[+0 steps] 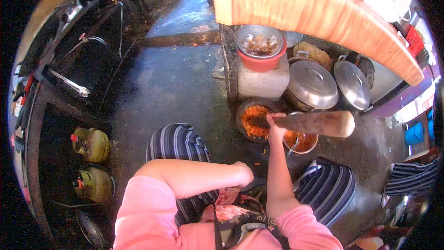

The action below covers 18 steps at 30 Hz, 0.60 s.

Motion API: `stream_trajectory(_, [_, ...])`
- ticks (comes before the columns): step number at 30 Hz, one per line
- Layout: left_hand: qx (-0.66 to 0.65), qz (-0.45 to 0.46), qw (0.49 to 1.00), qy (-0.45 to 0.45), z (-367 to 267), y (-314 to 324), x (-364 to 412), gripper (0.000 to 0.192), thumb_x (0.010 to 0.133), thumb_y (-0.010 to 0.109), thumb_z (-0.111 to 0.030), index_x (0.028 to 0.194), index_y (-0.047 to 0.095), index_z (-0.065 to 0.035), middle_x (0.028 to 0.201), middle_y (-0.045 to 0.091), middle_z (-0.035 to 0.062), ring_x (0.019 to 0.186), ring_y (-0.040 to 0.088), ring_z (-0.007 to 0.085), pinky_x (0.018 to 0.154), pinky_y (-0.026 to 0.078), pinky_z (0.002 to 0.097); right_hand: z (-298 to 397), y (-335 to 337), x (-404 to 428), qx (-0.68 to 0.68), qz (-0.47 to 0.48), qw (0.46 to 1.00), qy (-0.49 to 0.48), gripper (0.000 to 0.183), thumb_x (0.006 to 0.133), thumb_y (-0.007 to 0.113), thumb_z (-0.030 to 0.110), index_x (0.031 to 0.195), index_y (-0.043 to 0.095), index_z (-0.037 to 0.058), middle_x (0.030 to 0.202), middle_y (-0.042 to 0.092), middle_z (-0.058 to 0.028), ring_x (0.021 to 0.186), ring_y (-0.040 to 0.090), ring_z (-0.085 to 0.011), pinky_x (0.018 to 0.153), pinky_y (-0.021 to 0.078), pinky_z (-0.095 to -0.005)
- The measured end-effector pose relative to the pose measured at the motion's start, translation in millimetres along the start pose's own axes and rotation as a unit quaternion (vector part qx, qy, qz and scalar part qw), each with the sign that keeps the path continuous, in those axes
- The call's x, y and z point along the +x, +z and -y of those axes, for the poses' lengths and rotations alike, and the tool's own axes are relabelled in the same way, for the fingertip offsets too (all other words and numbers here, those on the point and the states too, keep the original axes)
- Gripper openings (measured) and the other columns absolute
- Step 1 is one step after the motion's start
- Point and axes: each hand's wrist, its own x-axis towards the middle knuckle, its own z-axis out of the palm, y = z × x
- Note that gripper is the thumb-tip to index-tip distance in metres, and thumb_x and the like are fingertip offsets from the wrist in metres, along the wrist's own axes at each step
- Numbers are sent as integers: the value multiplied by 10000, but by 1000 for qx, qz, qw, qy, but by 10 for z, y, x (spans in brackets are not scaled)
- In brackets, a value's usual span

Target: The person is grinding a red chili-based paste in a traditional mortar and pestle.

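My right hand [276, 122] is closed around a thick wooden pestle [312, 124], whose dark end rests in a mortar [241, 125]. The mortar holds orange-red shredded or crushed food [252, 119]. Below the pestle, right of the mortar, stands a bowl [317, 143] of orange-red paste with a metal spoon [295, 144] in it. My left hand [245, 175] is bent in over my lap, close to the apron [230, 215]; its fingers are hidden, so whether it holds anything cannot be told.
A grey bowl with plastic bags sits on a red basin [260, 61] on a pale block [263, 81]. Lidded metal pots [314, 83] stand beside it beneath a wooden counter [312, 5]. Gas cylinders [92, 144] are at the left, near a dark metal frame. Food bits lie on the floor.
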Motion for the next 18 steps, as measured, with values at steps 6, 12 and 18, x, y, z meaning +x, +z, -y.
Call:
stream_trajectory(6, [28,-17,999,20,-33,71,19,225,700,660,-149,916,721,-149,996,679,62,918,652,245,706,539,375,835,-102,186,97,15,992,-78,231,684,754,-23,794,568,61,769,557,-2,722,508,-125,699,429,-277])
stream_trajectory(12, [-10,20,999,-25,27,6,-24,257,688,703,-194,943,720,-173,994,682,50,937,649,229,733,537,378,873,-132,263,73,11,996,-45,213,655,755,16,737,564,63,720,534,2,656,494,-123,633,412,-269])
stream_trajectory(18, [39,27,998,-34,-85,-194,-55,385,632,767,-124,1006,702,-191,1087,656,-6,993,626,177,733,536,349,32,10,-50,-10,-38,998,40,251,636,760,3,744,552,93,767,552,1,739,514,-136,717,425,-298])
